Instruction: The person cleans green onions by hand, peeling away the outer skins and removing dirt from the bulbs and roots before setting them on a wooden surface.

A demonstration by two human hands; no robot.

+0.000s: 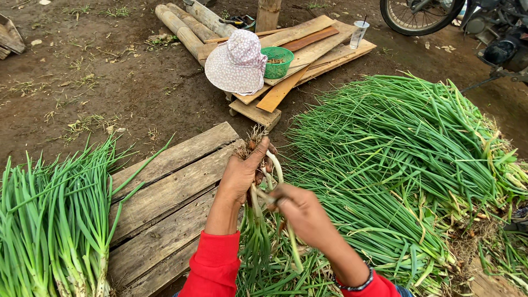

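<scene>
Head view: left hand (240,175) is gripping a green onion bunch (258,220) by its roots; right hand (303,212) is pinching 1 stalk, above wooden planks (165,203) lying on bare dirt (110,82).

**An open-air farm yard where green onions get sorted**

I am working outdoors on bare brown earth (126,82) scattered with bits of dry grass and straw. A big heap of cut green onions (407,159) lies to my right and a smaller, neater bundle of green onions (55,220) to my left, roots still on. Rough wooden planks (165,203) laid on the ground serve as my work surface. Further off are more loose boards (308,47) and bamboo poles (181,27), a sun hat (236,63), a small green basket (278,61), and a motorcycle wheel (418,16) parked on the dirt.
</scene>
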